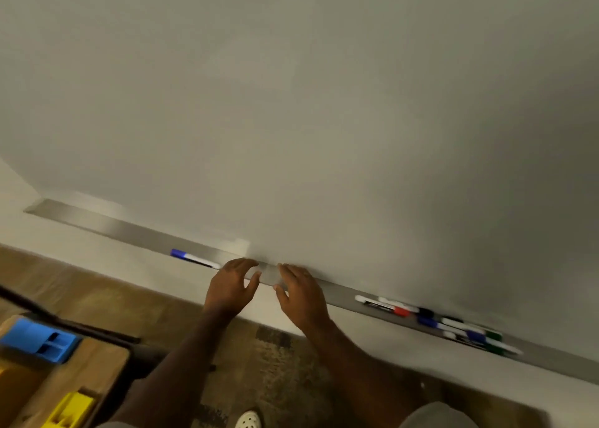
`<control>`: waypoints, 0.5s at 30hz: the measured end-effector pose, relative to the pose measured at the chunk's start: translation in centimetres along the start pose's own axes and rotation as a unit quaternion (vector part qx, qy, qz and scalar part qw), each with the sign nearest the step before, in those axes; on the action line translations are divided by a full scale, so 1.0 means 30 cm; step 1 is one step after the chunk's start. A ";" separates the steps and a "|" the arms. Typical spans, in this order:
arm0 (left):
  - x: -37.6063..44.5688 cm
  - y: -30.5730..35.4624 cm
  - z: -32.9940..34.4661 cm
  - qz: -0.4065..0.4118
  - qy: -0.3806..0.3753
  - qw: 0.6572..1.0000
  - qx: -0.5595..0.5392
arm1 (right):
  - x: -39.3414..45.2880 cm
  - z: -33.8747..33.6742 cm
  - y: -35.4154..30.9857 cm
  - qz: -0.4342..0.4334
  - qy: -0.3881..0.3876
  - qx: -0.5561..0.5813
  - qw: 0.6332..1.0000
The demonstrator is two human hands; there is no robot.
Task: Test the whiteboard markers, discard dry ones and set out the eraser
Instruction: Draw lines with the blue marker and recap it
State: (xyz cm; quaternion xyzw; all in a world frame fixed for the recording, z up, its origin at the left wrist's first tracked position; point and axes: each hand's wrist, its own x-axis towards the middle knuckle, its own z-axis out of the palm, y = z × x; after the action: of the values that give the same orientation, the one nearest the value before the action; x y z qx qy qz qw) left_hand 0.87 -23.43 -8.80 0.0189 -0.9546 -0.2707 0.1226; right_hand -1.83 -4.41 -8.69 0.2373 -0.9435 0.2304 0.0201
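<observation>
A blank whiteboard [324,120] fills the upper view, with a long metal tray [97,222] along its lower edge. One blue-capped marker [193,258] lies on the tray just left of my left hand [230,286]. Several markers [434,322] with red, black, blue and green caps lie in a group on the tray to the right. My right hand [301,293] hovers beside my left hand over the tray's middle. Both hands have loosely bent fingers facing each other and hold nothing. No eraser is identifiable.
A wooden table [77,382] stands at the lower left, carrying a blue plastic holder [39,340] and a yellow one [69,411]. A dark chair part [97,332] sits behind it. Patterned carpet [275,379] and my shoe [248,419] lie below.
</observation>
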 end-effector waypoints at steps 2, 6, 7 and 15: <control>-0.004 0.091 0.056 0.023 -0.014 1.000 -0.009 | -0.070 -0.046 0.091 0.014 0.015 0.002 1.000; -0.003 0.298 0.166 0.075 -0.040 0.996 -0.016 | -0.233 -0.132 0.303 0.042 0.047 -0.012 0.998; -0.001 0.348 0.194 0.094 -0.050 0.994 -0.017 | -0.275 -0.152 0.357 0.048 0.058 -0.017 0.997; 0.026 0.679 0.435 0.189 -0.127 0.974 0.004 | -0.502 -0.307 0.684 0.136 0.130 -0.075 0.979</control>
State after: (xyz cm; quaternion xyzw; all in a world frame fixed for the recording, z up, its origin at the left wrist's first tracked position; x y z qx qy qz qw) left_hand -2.46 0.56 -8.75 -0.1962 -0.9497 -0.2391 0.0491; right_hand 1.48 22.31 -11.42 0.0729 -0.9708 0.1887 0.1290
